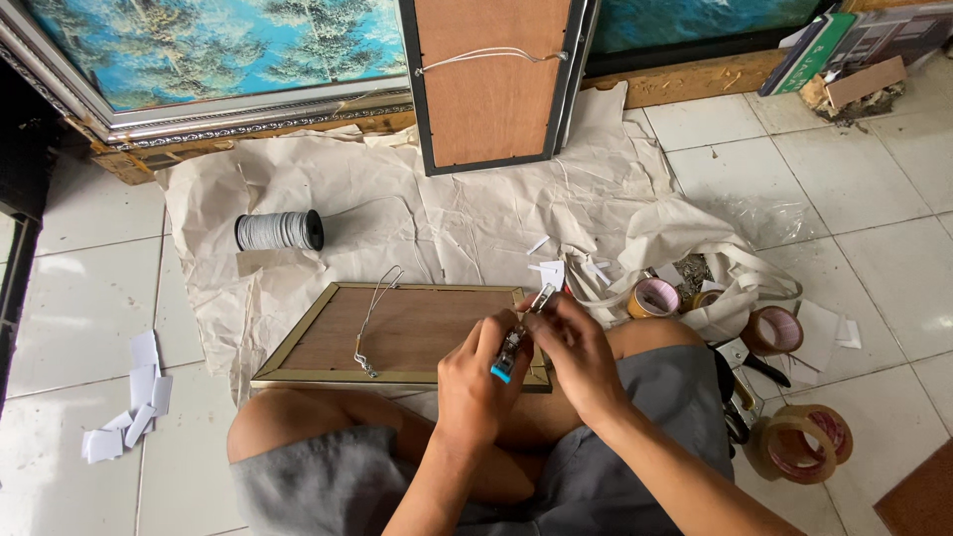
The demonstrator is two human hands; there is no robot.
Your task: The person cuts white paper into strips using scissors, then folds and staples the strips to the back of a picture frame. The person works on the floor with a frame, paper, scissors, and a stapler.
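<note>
Grey shorts cover the crossed legs nearest the camera. Above them the left hand (475, 382) has its grip closed round a small metal tool with a blue end (507, 355); the right hand (573, 349) pinches the tool's upper end with its fingers closed. Both rest over the corner of a gold-edged picture frame (397, 337), face down on crumpled paper (447, 213). Farther off lie a wire spool (280, 230) and tape rolls (655, 298).

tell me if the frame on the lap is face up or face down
Face down: the frame shows its brown backing board and a hanging wire, with the gold edge around it.
</note>
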